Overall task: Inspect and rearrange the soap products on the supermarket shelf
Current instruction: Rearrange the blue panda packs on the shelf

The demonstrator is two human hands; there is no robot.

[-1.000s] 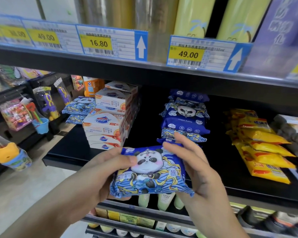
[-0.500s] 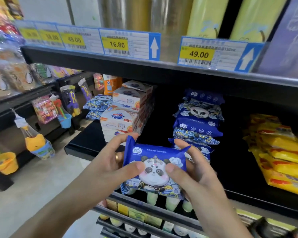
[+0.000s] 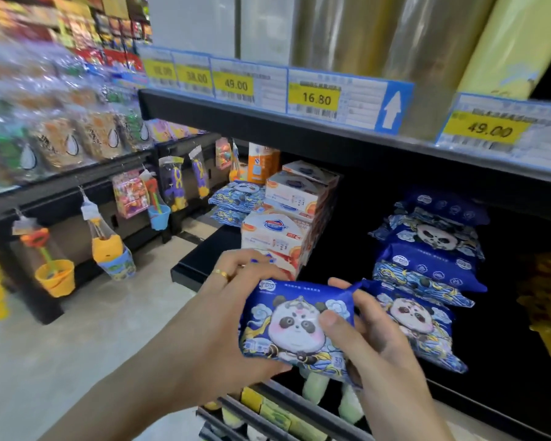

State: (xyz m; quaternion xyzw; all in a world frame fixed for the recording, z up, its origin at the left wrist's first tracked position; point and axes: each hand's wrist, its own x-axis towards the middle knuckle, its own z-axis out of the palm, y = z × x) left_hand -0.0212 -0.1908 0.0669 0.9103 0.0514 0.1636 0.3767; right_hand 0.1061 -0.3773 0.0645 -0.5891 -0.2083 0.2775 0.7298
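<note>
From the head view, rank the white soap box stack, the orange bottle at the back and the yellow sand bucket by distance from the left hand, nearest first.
1. White soap box stack: just above the left hand, on the shelf.
2. Orange bottle: behind the boxes, farther up and deeper in.
3. Yellow sand bucket: hanging far left, across the aisle.

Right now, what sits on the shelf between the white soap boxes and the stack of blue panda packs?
Nothing: the head view shows bare black shelf between the white soap boxes and the blue panda stack.

pack [image 3: 295, 326]: blue panda wrapper, face up, held w/ both hands in front of shelf [image 3: 204, 259]
stack [image 3: 433, 249]: same blue packs, piled on shelf
</note>
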